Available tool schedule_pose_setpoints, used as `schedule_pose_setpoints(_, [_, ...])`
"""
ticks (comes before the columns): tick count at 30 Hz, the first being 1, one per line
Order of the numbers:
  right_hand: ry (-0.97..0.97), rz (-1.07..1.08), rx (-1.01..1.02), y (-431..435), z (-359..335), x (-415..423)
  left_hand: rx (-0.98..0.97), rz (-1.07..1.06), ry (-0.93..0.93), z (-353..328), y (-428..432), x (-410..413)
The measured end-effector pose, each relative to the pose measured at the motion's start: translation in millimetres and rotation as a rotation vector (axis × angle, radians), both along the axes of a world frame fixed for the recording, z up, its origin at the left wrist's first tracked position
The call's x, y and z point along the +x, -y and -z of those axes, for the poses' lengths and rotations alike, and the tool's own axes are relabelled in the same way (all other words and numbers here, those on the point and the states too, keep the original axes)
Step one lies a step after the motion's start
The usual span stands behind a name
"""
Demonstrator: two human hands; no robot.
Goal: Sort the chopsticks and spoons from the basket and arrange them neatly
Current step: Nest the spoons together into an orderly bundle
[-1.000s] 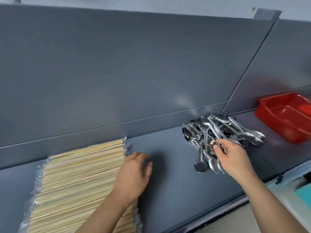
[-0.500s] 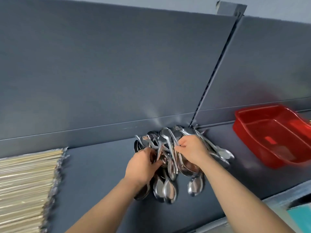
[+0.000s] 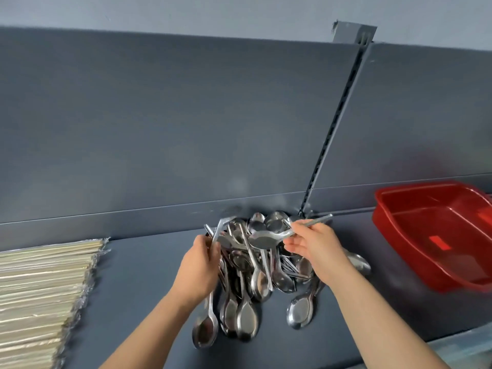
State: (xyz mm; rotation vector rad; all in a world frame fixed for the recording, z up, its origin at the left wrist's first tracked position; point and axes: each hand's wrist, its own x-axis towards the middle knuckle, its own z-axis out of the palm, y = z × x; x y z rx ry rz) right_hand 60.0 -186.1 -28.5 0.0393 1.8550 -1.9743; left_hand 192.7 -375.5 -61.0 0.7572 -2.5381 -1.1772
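Both forearms bare, rising from the bottom edge and converging toward the back edge of the shelf (image 3: 138, 262). Left hand (image 3: 198, 265): back of hand up, fingers curled round the handle of a spoon (image 3: 205, 330). Right hand (image 3: 316, 249): palm turned leftward, thumb and forefinger pinching the handle of a second spoon (image 3: 262, 239), lower fingers loosely extended.

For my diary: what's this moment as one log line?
left hand: grips handles in spoon pile | right hand: pinches raised spoon | chopsticks: stacked left | red basket: right
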Motion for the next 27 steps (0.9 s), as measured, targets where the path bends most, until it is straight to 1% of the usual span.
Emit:
schedule_pose_setpoints(2, [0.097,0.041,-0.196,4,0,7,0.088,-0.006,-0.052,-6,-4,8])
schedule_pose_setpoints(3, [0.130,0.046,-0.262,6,1,11,0.186,-0.009,-0.080,-8,-8,12])
schedule_pose_setpoints(6, [0.178,0.048,-0.359,17,3,24,0.591,-0.048,-0.136,-13,-23,17])
schedule_pose_setpoints(8, [0.195,0.043,-0.395,24,4,34,0.780,-0.081,-0.170,-16,-35,15])
schedule_pose_setpoints(11, [0.191,0.015,-0.392,33,9,48,0.933,-0.100,-0.235,-17,-45,11])
schedule_pose_setpoints(15, [0.126,0.027,-0.236,41,11,65,1.111,-0.139,-0.336,-18,-44,7])
schedule_pose_setpoints(18, [0.163,-0.016,-0.274,42,9,71,1.172,-0.159,-0.359,-19,-44,2])
schedule_pose_setpoints(22, [0.217,-0.091,-0.283,40,6,74,1.146,-0.129,-0.386,-16,-49,-1])
schedule_pose_setpoints(25, [0.263,-0.117,-0.301,38,4,73,1.089,-0.075,-0.401,-12,-54,0])
schedule_pose_setpoints(27, [0.317,-0.123,-0.347,37,3,73,1.071,-0.038,-0.415,-11,-55,2])
